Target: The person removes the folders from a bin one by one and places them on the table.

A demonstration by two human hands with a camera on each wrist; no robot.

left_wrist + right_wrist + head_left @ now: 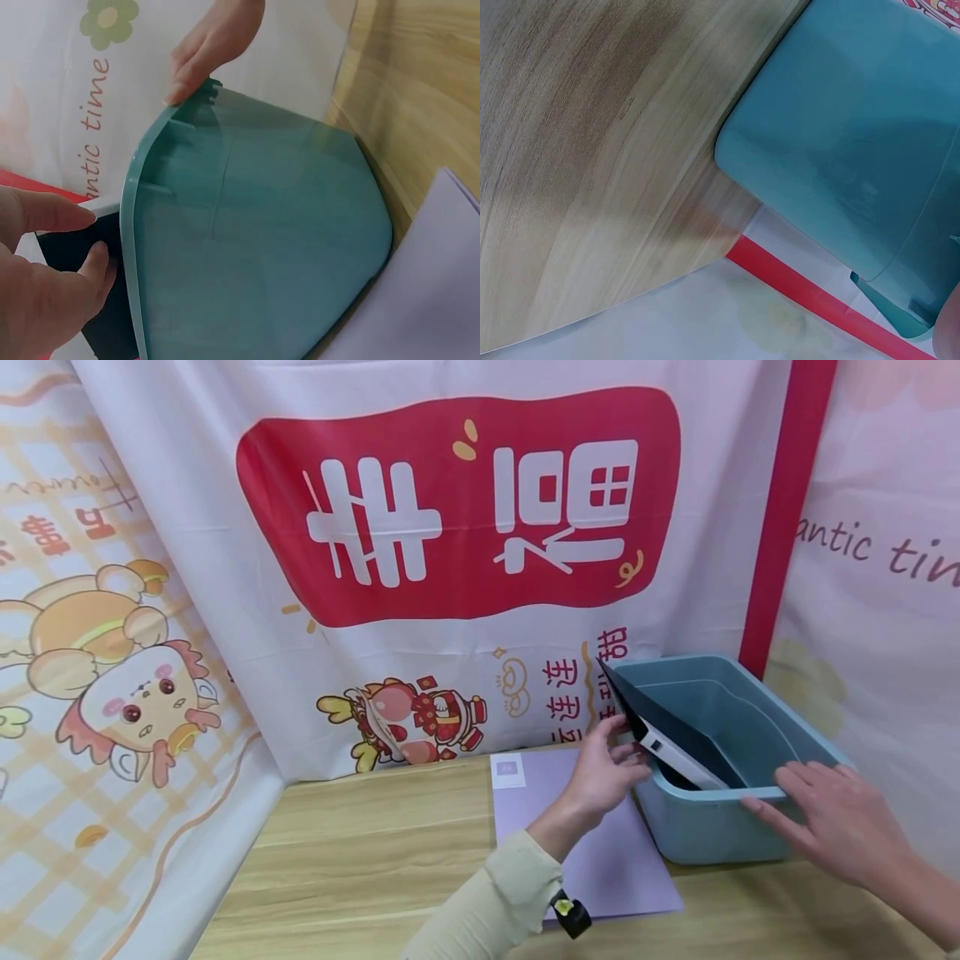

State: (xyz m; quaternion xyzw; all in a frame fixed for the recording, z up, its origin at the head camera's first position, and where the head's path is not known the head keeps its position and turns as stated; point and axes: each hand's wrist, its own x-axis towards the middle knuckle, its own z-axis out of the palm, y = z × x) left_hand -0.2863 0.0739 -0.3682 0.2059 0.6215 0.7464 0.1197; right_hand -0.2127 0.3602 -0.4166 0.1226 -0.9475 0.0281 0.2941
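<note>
Head view: The left hand [600, 774] is at the dark flat item [667, 718], its fingers loosely bent and spread; contact cannot be confirmed. The item tilts inside the blue bin [712, 831], to the right of this hand, apparently leaning on the rim because its upper corner juts out. The right hand [843, 810] grips the near right rim, likely to steady the bin. A purple folder [622, 868] lies flat under the left hand's wrist, beside the bin

Left wrist view: Thumb and fingers overlap the item's white edge and dark face; no pinch is visible

Right wrist view: Beside the barely visible right hand, the bin stands on the wooden table [592, 150], which presumably supports it
</note>
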